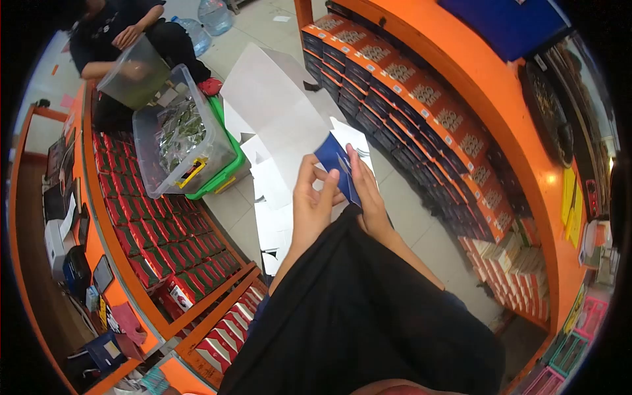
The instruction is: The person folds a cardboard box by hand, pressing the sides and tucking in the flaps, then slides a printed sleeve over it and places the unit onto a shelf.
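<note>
A small dark-blue cardboard box [329, 155] with a pale mark is held up between my two hands, in front of my chest. My left hand [314, 201] grips its left side, the fingers bent and the thumb against its face. My right hand [368, 197] presses along the other side with fingers stretched close together. Just beyond lies a pile of flat white cardboard pieces [271, 196], some with cut edges and flaps. A larger pale sheet [280, 99] rises behind them. Black cloth [362, 296] covers my front below the hands and hides the box's lower end.
To the left, a clear plastic tub [224, 155] of small packets stands over a green lid [227, 172]. Behind it sits another person [125, 33] with a clear container [136, 76]. Red-green boxes [161, 230] fill the left shelf; stacked orange-and-dark boxes [421, 99] line the right counter.
</note>
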Available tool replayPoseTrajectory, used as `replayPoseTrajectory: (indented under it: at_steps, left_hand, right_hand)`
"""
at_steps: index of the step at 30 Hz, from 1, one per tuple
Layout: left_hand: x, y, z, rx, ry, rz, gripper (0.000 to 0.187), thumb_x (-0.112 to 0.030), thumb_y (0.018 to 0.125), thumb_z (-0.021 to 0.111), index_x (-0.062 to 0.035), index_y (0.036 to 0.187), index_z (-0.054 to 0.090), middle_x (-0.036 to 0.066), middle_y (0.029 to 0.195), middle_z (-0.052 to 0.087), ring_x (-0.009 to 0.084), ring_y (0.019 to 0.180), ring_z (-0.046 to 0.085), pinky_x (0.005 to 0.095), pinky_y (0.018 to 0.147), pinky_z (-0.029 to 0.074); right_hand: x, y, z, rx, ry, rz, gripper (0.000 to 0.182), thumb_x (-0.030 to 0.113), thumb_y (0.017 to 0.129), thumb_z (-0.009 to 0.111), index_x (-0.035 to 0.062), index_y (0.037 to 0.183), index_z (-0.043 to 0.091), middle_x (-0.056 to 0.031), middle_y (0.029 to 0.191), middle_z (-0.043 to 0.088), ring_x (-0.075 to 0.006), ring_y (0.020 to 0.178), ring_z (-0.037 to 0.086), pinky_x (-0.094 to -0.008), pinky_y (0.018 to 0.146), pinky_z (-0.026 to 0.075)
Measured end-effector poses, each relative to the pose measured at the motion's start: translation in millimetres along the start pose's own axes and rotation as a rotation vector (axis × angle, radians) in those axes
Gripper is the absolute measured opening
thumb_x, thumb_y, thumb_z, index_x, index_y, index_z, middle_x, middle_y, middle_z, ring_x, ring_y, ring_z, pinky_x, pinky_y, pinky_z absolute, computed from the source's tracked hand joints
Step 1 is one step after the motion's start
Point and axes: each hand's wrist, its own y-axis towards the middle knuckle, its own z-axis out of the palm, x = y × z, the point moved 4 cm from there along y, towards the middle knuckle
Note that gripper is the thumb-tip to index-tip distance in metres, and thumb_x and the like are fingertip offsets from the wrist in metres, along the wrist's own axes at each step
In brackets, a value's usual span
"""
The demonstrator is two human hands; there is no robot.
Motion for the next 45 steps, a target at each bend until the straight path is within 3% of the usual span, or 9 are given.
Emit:
replayPoseTrajectory:
  at_steps: [9, 12, 16, 22, 34, 37, 39, 41, 45]
  left_hand:
    - [15, -24, 13, 0.271, 0.177, 0.176, 0.031, -0.004, 0.097, 0.057, 0.0032, 0.127, 0.055, 0.018, 0.119, 0.06, 0.0184, 0.096, 0.066, 0.0313, 0.077, 0.055]
    - [6, -26, -22, -0.053, 0.684, 0.306, 0.024, -0.008, 0.094, 0.065, 0.0074, 0.112, 0.067, 0.017, 0.104, 0.072, 0.0197, 0.093, 0.069, 0.0307, 0.078, 0.055]
    - [-24, -14, -53, -0.254, 0.387, 0.335, 0.023, -0.012, 0.091, 0.069, 0.0022, 0.109, 0.071, 0.012, 0.09, 0.071, 0.0143, 0.077, 0.063, 0.027, 0.074, 0.047]
    - [-45, -19, -40, -0.206, 0.747, 0.539, 0.038, -0.013, 0.084, 0.073, -0.0086, 0.121, 0.068, -0.004, 0.065, 0.035, 0.0086, 0.065, 0.035, 0.023, 0.077, 0.024]
    - [-66, -4, -39, 0.038, 0.449, 0.533, 0.067, -0.013, 0.077, 0.069, 0.0022, 0.139, 0.048, -0.009, 0.064, 0.029, 0.0038, 0.063, 0.032, 0.0183, 0.068, 0.024]
    - [-71, 1, -33, 0.085, 0.437, 0.552, 0.07, -0.012, 0.08, 0.07, 0.0028, 0.142, 0.043, -0.001, 0.079, 0.052, 0.0085, 0.077, 0.048, 0.0218, 0.079, 0.032]
    - [-82, 3, -34, -0.361, 0.393, 0.776, 0.082, -0.018, 0.081, 0.073, 0.0014, 0.149, 0.03, 0.012, 0.126, 0.052, 0.0175, 0.118, 0.049, 0.0273, 0.101, 0.03]
    - [-68, 3, -47, -0.417, 0.319, 0.677, 0.095, -0.015, 0.078, 0.078, 0.0004, 0.152, 0.02, 0.015, 0.153, 0.028, 0.0227, 0.143, 0.026, 0.0338, 0.115, 0.02]
    - [-17, -3, -51, 0.33, 0.25, 0.231, 0.084, 0.0, 0.08, 0.077, 0.0003, 0.149, 0.03, 0.011, 0.148, 0.041, 0.0209, 0.136, 0.038, 0.0363, 0.114, 0.029]
  right_hand:
    - [-2, -4, 0, -0.224, -0.038, 0.301, 0.094, 0.027, 0.09, 0.061, 0.0029, 0.157, 0.0, -0.0244, 0.16, 0.018, -0.0426, 0.144, 0.021, -0.0469, 0.115, 0.023]
    - [20, -2, -11, -0.178, 0.946, 0.241, 0.105, 0.034, 0.086, 0.067, 0.0074, 0.156, -0.008, -0.0257, 0.158, 0.018, -0.0357, 0.136, 0.036, -0.0455, 0.109, 0.032]
    - [-15, 4, -27, -0.07, 1.133, 0.224, 0.094, 0.035, 0.087, 0.067, 0.0146, 0.158, 0.009, -0.0172, 0.14, 0.036, -0.0288, 0.119, 0.051, -0.0408, 0.093, 0.046]
    - [0, 54, -40, -0.267, 0.215, 0.413, 0.045, 0.029, 0.088, 0.073, 0.0168, 0.131, 0.063, -0.0023, 0.094, 0.032, -0.0104, 0.077, 0.037, -0.0221, 0.064, 0.039]
    - [46, 64, -31, 0.363, 0.088, 0.151, 0.074, 0.028, 0.058, 0.09, 0.0192, 0.127, 0.067, -0.0034, 0.089, 0.029, -0.0208, 0.088, 0.039, -0.0323, 0.076, 0.039]
    - [42, 64, -37, 0.224, -0.059, 0.119, 0.082, 0.025, 0.048, 0.094, 0.0172, 0.125, 0.066, -0.0042, 0.093, 0.031, -0.0222, 0.088, 0.04, -0.0334, 0.08, 0.04]
    - [11, 62, -54, 0.141, 0.11, 0.195, 0.08, 0.017, 0.049, 0.095, 0.0126, 0.123, 0.064, -0.007, 0.109, 0.045, -0.0208, 0.098, 0.047, -0.032, 0.088, 0.043]
    - [-21, 51, -77, 0.008, 0.415, 0.319, 0.084, 0.009, 0.054, 0.094, 0.007, 0.13, 0.057, -0.0055, 0.121, 0.05, -0.0172, 0.104, 0.049, -0.0302, 0.088, 0.046]
    - [-54, 29, -69, 0.124, 0.763, 0.8, 0.089, 0.001, 0.059, 0.089, 0.0051, 0.138, 0.048, -0.0037, 0.127, 0.049, -0.0154, 0.108, 0.05, -0.0283, 0.084, 0.049]
